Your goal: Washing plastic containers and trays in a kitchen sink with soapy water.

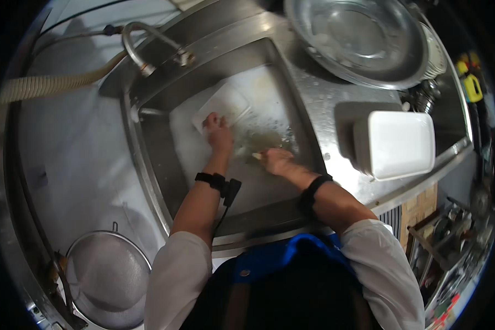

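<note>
Cloudy, foamy water fills part of a stainless steel sink [309, 136] in front of me. My left hand [218, 130] grips the near left edge of a white rectangular dish [227, 101] that lies tilted in the water. To its right, my right hand [277, 160] is closed around a small pale object [257, 156], of which only the tip shows; I cannot tell what it is. Dark, murky water and bubbles lie just beyond my right hand. Both wrists wear black straps.
White rectangular trays [402, 145] are stacked on the steel counter at right. Behind them stands a large metal basin [359, 37] by stacked bowls [435, 53]. A curved faucet [136, 49] and ribbed hose [57, 86] are at upper left. A round mesh strainer [109, 276] sits lower left.
</note>
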The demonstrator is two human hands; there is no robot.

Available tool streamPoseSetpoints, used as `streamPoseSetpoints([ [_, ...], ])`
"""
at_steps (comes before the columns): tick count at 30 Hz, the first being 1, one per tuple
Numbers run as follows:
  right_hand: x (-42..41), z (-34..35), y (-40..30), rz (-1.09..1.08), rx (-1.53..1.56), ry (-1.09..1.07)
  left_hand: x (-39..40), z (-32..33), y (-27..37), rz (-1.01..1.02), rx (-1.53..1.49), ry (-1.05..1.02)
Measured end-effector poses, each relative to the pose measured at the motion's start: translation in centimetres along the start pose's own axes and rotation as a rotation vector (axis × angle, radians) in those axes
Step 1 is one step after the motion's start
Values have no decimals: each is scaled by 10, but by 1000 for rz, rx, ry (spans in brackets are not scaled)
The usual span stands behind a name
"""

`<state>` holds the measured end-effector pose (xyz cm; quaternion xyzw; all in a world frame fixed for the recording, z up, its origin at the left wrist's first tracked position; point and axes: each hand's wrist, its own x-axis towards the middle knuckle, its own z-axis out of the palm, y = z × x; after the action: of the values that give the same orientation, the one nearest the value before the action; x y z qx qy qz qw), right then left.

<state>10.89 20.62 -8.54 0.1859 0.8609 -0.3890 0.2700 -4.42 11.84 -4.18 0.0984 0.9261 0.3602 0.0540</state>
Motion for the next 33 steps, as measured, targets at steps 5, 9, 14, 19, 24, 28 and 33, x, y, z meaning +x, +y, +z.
streamPoseSetpoints([
  [5, 7, 14, -20, 239, -186, 83, 34, -22, -120, -509, 65, 90],
  [9, 7, -7, -21, 289, -282, -28, 36, -11, -130, -591, -318, -70],
  [14, 12, -10, -13, 271, -205, 21, 40, -19, -120, -601, -265, -141],
  [19, 14, -15, -7, 263, -216, -15, 38, -23, -119, -755, -462, -121],
  [24, 6, -27, -10, 267, 19, 71, 32, -32, -132, -716, -518, -254],
  [28, 9, -34, 0, 200, -14, 96, 24, -31, -112, -676, -518, -241],
  [33, 21, -50, 8, 120, 746, 431, 18, -51, -77, -506, -467, -284],
])
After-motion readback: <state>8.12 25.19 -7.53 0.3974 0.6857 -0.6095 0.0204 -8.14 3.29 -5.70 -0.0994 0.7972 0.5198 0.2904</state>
